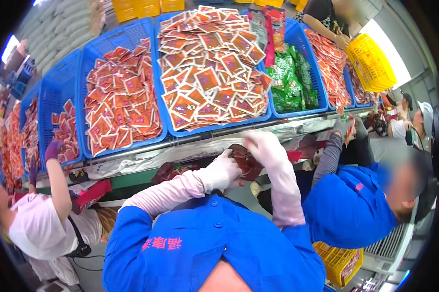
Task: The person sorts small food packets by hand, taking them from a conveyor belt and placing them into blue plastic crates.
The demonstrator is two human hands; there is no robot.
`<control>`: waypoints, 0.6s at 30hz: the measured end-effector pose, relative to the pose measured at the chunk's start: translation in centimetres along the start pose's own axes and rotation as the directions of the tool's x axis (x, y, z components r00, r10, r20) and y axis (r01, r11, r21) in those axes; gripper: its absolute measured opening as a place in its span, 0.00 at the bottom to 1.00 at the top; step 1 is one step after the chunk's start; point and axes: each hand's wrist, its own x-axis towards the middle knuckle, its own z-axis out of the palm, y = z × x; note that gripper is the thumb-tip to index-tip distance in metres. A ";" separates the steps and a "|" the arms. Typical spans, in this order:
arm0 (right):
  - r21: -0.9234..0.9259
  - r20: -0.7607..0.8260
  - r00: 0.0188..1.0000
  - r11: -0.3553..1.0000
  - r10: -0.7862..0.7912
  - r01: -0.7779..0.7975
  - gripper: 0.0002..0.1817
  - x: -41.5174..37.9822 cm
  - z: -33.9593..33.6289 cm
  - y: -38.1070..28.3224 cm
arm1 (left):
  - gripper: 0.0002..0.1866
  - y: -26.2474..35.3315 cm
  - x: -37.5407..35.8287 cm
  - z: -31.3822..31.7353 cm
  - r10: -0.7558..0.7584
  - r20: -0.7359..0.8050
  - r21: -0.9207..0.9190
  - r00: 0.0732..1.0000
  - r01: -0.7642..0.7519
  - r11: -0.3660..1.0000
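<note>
My left hand (222, 171), in a white glove, grips the left side of a dark red bag (247, 164) in front of my chest. Over the bag's upper right edge is my right hand (264, 147), also gloved in white; motion smears its fingers, and I cannot tell whether they hold anything. More dark red packaging (172, 171) lies left of the bag, partly behind my left forearm. Straight ahead, a blue crate (214, 127) is heaped with small orange-red sachets (207, 78).
Another blue crate (163, 130) of sachets stands to the left. Green packets (285, 80) fill a crate to the right. A metal rail (180, 140) runs along the crates' front. Co-workers flank me: a blue-shirted person (351, 204) right, a white-shirted person (39, 224) left.
</note>
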 end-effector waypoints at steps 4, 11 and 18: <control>-0.341 -0.148 0.989 0.938 0.015 -0.065 0.21 12.4 7.0 3.7 | 0.13 -1.0 -3.0 -2.5 -0.073 -0.265 -0.216 0.961 0.014 0.976; -0.428 -0.015 0.987 0.891 0.158 -0.150 0.11 15.6 9.7 3.6 | 0.06 -11.4 -14.2 -7.0 -0.544 -0.622 -0.169 0.563 0.582 0.795; 0.687 -0.125 0.959 0.720 0.252 -0.100 0.10 5.6 6.9 2.3 | 0.16 -24.4 -16.7 -2.4 -0.836 -0.325 0.138 0.442 0.897 0.420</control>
